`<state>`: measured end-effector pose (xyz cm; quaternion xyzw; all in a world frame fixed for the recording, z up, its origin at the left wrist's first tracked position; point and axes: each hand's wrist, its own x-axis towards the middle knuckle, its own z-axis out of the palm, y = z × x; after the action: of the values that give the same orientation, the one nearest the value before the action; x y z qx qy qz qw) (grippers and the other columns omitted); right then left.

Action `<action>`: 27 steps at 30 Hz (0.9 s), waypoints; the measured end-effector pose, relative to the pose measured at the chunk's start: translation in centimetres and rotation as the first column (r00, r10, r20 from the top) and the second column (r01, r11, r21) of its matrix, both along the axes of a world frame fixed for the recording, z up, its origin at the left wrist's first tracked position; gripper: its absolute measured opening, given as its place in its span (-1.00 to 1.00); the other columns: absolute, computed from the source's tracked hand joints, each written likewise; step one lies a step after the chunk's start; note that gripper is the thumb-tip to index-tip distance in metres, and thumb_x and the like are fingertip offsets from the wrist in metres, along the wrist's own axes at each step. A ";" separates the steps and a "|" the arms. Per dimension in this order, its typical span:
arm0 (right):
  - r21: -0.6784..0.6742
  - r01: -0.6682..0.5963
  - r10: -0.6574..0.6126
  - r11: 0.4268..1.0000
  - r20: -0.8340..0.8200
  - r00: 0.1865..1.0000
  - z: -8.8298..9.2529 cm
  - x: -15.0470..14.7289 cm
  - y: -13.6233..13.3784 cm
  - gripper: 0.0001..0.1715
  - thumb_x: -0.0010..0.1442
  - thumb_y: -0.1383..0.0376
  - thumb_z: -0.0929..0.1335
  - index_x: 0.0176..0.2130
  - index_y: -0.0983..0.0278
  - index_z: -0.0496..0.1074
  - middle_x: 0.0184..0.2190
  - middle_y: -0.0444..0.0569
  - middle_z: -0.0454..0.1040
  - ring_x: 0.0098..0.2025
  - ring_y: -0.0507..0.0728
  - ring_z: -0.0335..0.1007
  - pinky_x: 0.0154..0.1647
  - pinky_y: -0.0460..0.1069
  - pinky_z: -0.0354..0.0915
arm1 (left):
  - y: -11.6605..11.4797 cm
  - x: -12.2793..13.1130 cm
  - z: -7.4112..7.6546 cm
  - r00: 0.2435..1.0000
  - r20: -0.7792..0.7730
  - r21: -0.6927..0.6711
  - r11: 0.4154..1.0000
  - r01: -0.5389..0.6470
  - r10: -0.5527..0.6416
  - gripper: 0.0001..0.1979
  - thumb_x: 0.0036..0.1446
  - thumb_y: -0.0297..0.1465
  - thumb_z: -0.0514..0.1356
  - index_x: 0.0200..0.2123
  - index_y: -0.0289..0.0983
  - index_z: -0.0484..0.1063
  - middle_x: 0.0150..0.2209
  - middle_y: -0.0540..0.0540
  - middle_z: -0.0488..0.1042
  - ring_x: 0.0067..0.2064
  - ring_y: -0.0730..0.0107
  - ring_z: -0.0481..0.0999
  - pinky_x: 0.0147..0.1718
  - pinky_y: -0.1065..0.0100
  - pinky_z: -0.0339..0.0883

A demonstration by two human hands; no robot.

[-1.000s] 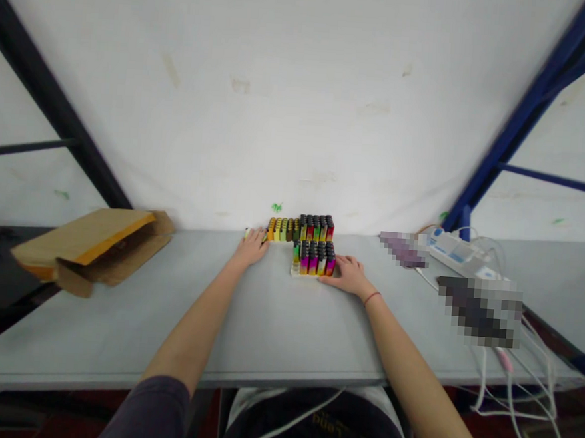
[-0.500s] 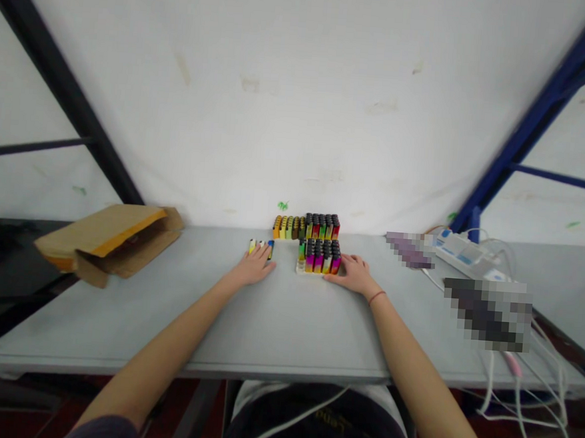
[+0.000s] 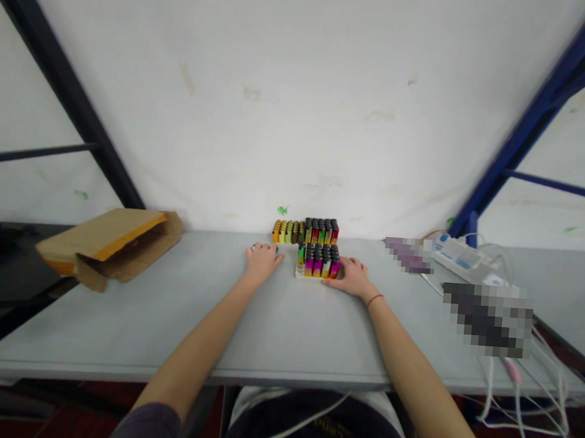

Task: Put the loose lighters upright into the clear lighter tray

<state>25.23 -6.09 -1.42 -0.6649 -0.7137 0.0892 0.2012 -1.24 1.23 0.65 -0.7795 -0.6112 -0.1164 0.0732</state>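
Observation:
My left hand (image 3: 263, 262) lies over a few loose lighters on the table, its fingers curled around them. Only slivers of white and blue show past the fingertips. My right hand (image 3: 351, 277) grips the right side of a clear tray (image 3: 300, 272), thumb along the front and fingers at the side. Upright lighters (image 3: 322, 264) with black tops and pink, yellow and red bodies fill most of this tray. Its front left slots hold none. Behind it stand another block of black-topped lighters (image 3: 322, 231) and, to the left, a group of yellow and dark lighters (image 3: 288, 232).
An opened cardboard box (image 3: 105, 239) lies at the left of the grey table (image 3: 164, 330). On the right are a white power strip (image 3: 464, 259), two blurred-out items and white cables (image 3: 520, 408). A white wall (image 3: 300, 113) and metal posts (image 3: 523, 135) bound the back.
My left hand has moved slightly right and curled its fingers over the loose lighters, which showed more before. My right hand stays at the tray. The view has tilted slightly.

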 end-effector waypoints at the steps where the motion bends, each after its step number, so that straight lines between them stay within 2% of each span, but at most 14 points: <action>1: -0.001 0.004 -0.004 1.000 -0.011 1.000 0.0 0.2 0.2 -0.11 -0.03 -0.19 0.45 0.13 0.24 0.37 0.13 0.16 0.44 0.18 0.43 0.23 0.14 0.26 0.15 | 0.1 0.4 -0.1 1.000 0.002 -0.003 1.000 -0.012 0.012 -0.63 0.26 -0.20 0.09 -0.01 -0.28 0.49 -0.03 -0.36 0.55 0.08 -0.13 0.39 0.03 -0.08 0.20; 5: 0.020 -0.002 0.002 1.000 -0.032 0.999 -0.1 1.5 0.7 -0.17 -0.08 -0.14 0.48 0.05 0.25 0.43 0.04 0.14 0.51 0.10 0.37 0.35 0.11 0.21 0.25 | 0.1 2.1 -0.4 0.996 0.083 -0.052 0.999 -0.013 0.017 -0.72 0.23 -0.31 0.11 -0.13 -0.32 0.54 -0.04 -0.39 0.55 0.07 -0.11 0.45 0.06 -0.06 0.22; 7: 0.027 -0.029 0.030 0.999 -0.057 0.998 -0.2 2.3 0.8 -0.23 -0.10 -0.11 0.50 -0.01 0.27 0.47 -0.02 0.12 0.55 0.04 0.34 0.41 0.07 0.17 0.30 | 0.1 2.9 -0.6 0.968 0.250 -0.066 0.997 0.041 -0.023 -0.71 0.24 -0.33 0.07 -0.23 -0.34 0.55 -0.07 -0.40 0.55 0.06 -0.08 0.47 0.06 -0.01 0.25; 8: 0.029 -0.043 0.045 0.999 -0.076 0.996 -0.2 2.7 0.8 -0.26 -0.11 -0.10 0.50 -0.04 0.27 0.48 -0.05 0.10 0.56 0.01 0.32 0.43 0.04 0.15 0.33 | 0.0 3.4 -0.7 0.923 0.381 -0.075 0.993 0.086 -0.051 -0.70 0.26 -0.32 0.04 -0.28 -0.34 0.54 -0.11 -0.39 0.55 0.03 -0.04 0.49 0.05 0.03 0.29; 9: 0.032 -0.057 0.060 0.998 -0.099 0.993 -0.3 3.0 0.7 -0.28 -0.11 -0.09 0.50 -0.05 0.27 0.49 -0.08 0.08 0.57 -0.02 0.32 0.45 0.02 0.15 0.34 | -0.2 3.8 -0.8 0.840 0.538 -0.087 0.986 0.141 -0.073 -0.69 0.27 -0.32 0.01 -0.30 -0.32 0.52 -0.16 -0.35 0.56 -0.01 0.02 0.52 0.00 0.09 0.33; 10: 0.037 -0.071 0.075 0.997 -0.122 0.990 -0.3 3.3 0.7 -0.29 -0.12 -0.07 0.51 -0.06 0.27 0.49 -0.10 0.07 0.58 -0.04 0.31 0.46 0.00 0.14 0.35 | -0.3 4.2 -0.9 0.713 0.698 -0.109 0.974 0.197 -0.066 -0.68 0.29 -0.31 -0.01 -0.30 -0.30 0.49 -0.21 -0.29 0.56 -0.09 0.10 0.55 -0.07 0.15 0.38; 12: 0.050 -0.091 0.098 0.995 -0.158 0.983 -0.2 3.6 0.5 -0.31 -0.12 -0.04 0.51 -0.07 0.27 0.49 -0.12 0.04 0.59 -0.07 0.30 0.48 -0.03 0.14 0.37 | -0.9 4.9 -1.1 0.361 0.931 -0.175 0.934 0.311 0.054 -0.69 0.31 -0.25 -0.04 -0.25 -0.27 0.43 -0.33 -0.16 0.54 -0.29 0.26 0.57 -0.26 0.26 0.43; 14: 0.058 -0.097 0.106 0.994 -0.167 0.980 -0.2 3.5 0.4 -0.35 -0.11 -0.02 0.51 -0.09 0.27 0.50 -0.15 0.03 0.60 -0.10 0.30 0.49 -0.05 0.13 0.38 | -1.4 5.3 -1.1 0.026 0.972 -0.224 0.887 0.404 0.234 -0.68 0.31 -0.16 -0.03 -0.16 -0.24 0.37 -0.44 -0.02 0.47 -0.50 0.42 0.49 -0.46 0.37 0.38; 15: 0.059 -0.097 0.105 0.994 -0.163 0.981 -0.2 3.5 0.3 -0.38 -0.11 -0.01 0.51 -0.11 0.27 0.50 -0.16 0.04 0.60 -0.11 0.30 0.49 -0.06 0.12 0.38 | -1.7 5.5 -1.0 -0.090 0.947 -0.239 0.864 0.443 0.309 -0.67 0.30 -0.12 -0.03 -0.13 -0.22 0.35 -0.49 0.04 0.41 -0.59 0.48 0.41 -0.54 0.42 0.32; 16: 0.061 -0.096 0.105 0.993 -0.155 0.982 -0.2 3.4 0.3 -0.41 -0.10 0.00 0.50 -0.13 0.27 0.50 -0.17 0.04 0.60 -0.13 0.29 0.49 -0.07 0.12 0.38 | -1.9 5.5 -0.9 -0.167 0.915 -0.248 0.841 0.481 0.366 -0.65 0.30 -0.08 -0.03 -0.14 -0.21 0.34 -0.54 0.10 0.35 -0.65 0.54 0.32 -0.61 0.47 0.24; 18: 0.070 -0.089 0.098 0.994 -0.138 0.986 -0.3 3.3 0.4 -0.43 -0.08 0.00 0.49 -0.15 0.28 0.49 -0.17 0.06 0.60 -0.14 0.28 0.49 -0.08 0.11 0.39 | -2.2 5.5 -0.6 -0.234 0.866 -0.262 0.801 0.538 0.441 -0.59 0.29 -0.01 -0.05 -0.27 -0.22 0.33 -0.63 0.15 0.21 -0.73 0.60 0.15 -0.69 0.53 0.07; 20: 0.078 -0.074 0.082 0.994 -0.117 0.990 -0.4 3.2 0.5 -0.41 -0.08 -0.01 0.49 -0.15 0.30 0.49 -0.16 0.09 0.59 -0.14 0.29 0.49 -0.07 0.12 0.38 | -2.3 5.3 -0.3 -0.241 0.845 -0.278 0.777 0.565 0.477 -0.50 0.26 0.06 -0.07 -0.45 -0.23 0.27 -0.69 0.16 0.10 -0.75 0.62 0.06 -0.73 0.53 -0.05; 23: 0.084 -0.053 0.061 0.995 -0.099 0.993 -0.6 3.3 0.6 -0.37 -0.07 -0.03 0.48 -0.11 0.30 0.48 -0.11 0.11 0.58 -0.09 0.31 0.48 -0.04 0.13 0.38 | -2.4 5.2 0.0 -0.243 0.846 -0.277 0.780 0.561 0.475 -0.42 0.19 0.13 -0.04 -0.61 -0.22 0.14 -0.74 0.15 0.03 -0.76 0.62 0.00 -0.75 0.52 -0.10; 27: 0.096 -0.052 0.063 0.994 -0.109 0.992 -0.8 3.5 0.6 -0.35 -0.06 -0.03 0.47 -0.07 0.31 0.48 -0.07 0.12 0.58 -0.04 0.32 0.47 0.00 0.14 0.37 | -2.5 5.2 0.0 -0.271 0.837 -0.272 0.791 0.548 0.476 -0.44 0.20 0.08 -0.06 -0.66 -0.20 0.07 -0.76 0.15 -0.04 -0.77 0.62 -0.09 -0.77 0.52 -0.20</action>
<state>28.71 -5.49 -2.18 -0.6280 -0.7235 0.0986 0.2691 3.94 -1.30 0.65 -0.3511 -0.3805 -0.4863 -0.7039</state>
